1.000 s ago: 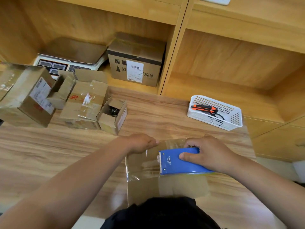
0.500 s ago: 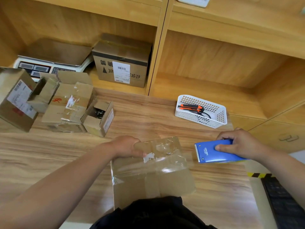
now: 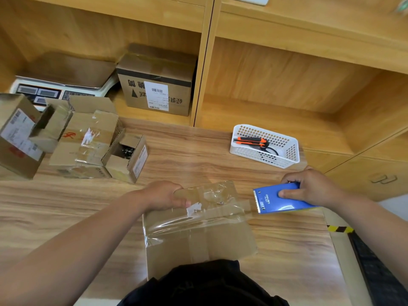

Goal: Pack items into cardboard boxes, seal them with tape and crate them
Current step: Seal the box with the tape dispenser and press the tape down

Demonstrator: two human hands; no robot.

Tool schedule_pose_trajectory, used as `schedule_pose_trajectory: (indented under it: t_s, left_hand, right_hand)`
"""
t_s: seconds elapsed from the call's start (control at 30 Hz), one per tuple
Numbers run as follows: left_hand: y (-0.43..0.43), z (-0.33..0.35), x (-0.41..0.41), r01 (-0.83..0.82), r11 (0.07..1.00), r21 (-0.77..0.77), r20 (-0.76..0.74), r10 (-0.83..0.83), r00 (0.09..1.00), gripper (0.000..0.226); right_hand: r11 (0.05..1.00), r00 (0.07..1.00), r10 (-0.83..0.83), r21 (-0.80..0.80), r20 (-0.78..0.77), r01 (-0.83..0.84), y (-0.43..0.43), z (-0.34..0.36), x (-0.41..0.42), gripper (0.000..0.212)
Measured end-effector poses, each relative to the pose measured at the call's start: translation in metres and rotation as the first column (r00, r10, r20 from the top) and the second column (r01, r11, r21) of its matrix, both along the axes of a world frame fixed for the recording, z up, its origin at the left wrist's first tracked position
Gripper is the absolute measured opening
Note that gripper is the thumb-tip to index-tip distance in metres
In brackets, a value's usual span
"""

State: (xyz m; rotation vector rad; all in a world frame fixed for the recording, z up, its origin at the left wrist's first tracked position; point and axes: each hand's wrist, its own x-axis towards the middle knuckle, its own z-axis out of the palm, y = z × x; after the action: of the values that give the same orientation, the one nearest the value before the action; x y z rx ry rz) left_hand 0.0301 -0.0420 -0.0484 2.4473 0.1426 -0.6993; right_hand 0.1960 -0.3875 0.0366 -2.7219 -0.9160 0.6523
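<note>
Box sits near centre, tape banded across its top. Left hand curls round its far-left edge; right hand grips dispenser just right of it. Strip cut or not: cannot tell. Crating pending; far-left boxes lie open.

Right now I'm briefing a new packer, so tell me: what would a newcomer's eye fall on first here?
The bright blue tape dispenser in the right hand, at the right of the table, stands out most. Beside it, at the near edge, the left hand grips the far edge of a cardboard box glossy with clear tape. Further back, an orange knife lies in a white basket, and opened boxes crowd the far left.
</note>
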Motion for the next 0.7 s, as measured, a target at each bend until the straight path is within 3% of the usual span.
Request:
schedule_pose_trajectory:
  t_s: [0.13, 0.33, 0.43, 0.53, 0.7]
  left_hand:
    - [0.001, 0.0, 0.0, -0.019, 1.0, -0.007, -0.014, 0.019, 1.0, 0.047]
    - [-0.001, 0.006, -0.002, -0.031, 0.999, 0.023, -0.024, 0.031, 0.999, 0.048]
    - [-0.007, 0.013, -0.01, -0.048, 0.983, 0.175, 0.084, 0.034, 0.996, 0.055]
    - [-0.032, 0.012, -0.024, -0.027, 0.905, 0.425, 0.275, -0.101, 0.956, 0.069]
    - [-0.097, 0.001, -0.042, 0.319, 0.826, 0.465, 0.301, -0.486, 0.82, 0.067]
  right_hand:
    - [0.998, 0.999, 0.032, -0.06, 0.04, -0.03, 0.004, -0.01, -0.001, 0.011]
    - [0.993, 0.994, 0.06, -0.107, 0.09, -0.05, 0.012, -0.029, -0.01, 0.025]
    - [0.99, 0.997, 0.042, -0.137, 0.068, -0.032, 0.014, -0.041, -0.015, 0.024]
    - [0.992, 0.998, 0.044, -0.116, 0.036, -0.04, 0.013, -0.05, -0.018, 0.016]
    - [0.996, 1.0, -0.005, -0.09, 0.0, 0.005, 0.004, -0.063, -0.015, 0.021]
